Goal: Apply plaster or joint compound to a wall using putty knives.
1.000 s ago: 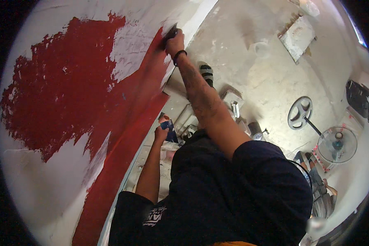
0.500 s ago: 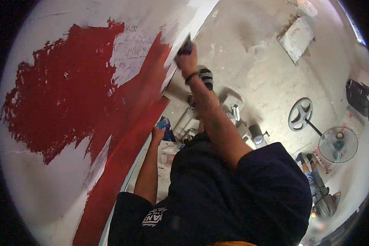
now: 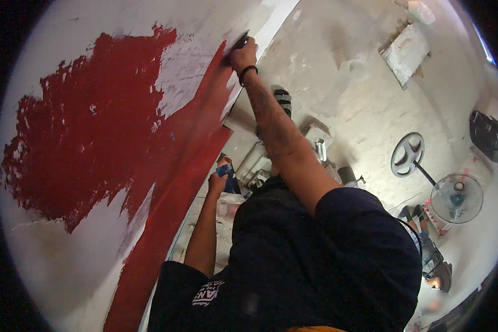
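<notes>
My right hand point(image 3: 244, 54) is closed around a dark flat-bladed scraper point(image 3: 237, 46) and holds it against the wall point(image 3: 177, 80), near the upper tip of a large red area point(image 3: 105, 122). White, patchy coating surrounds the red. Motion and the hand itself hide part of the blade. Lower down, beside the wall's edge, my left hand point(image 3: 218, 182) grips a small blue object point(image 3: 224, 170); its kind is not clear. That hand stays apart from the red surface.
Below my right arm stand grey containers point(image 3: 315, 133) and a dark cylinder point(image 3: 346, 176). A white-smeared board point(image 3: 406, 54) lies on the stained floor. To the right are a spoked grey base point(image 3: 408, 155) with a pole and a round clear-fronted fan point(image 3: 456, 198). Someone's legs point(image 3: 426, 243) show at lower right.
My right hand has moved up and left with the scraper, from the pale strip at the wall's edge onto the red tip. My left hand has shifted slightly right, away from the wall.
</notes>
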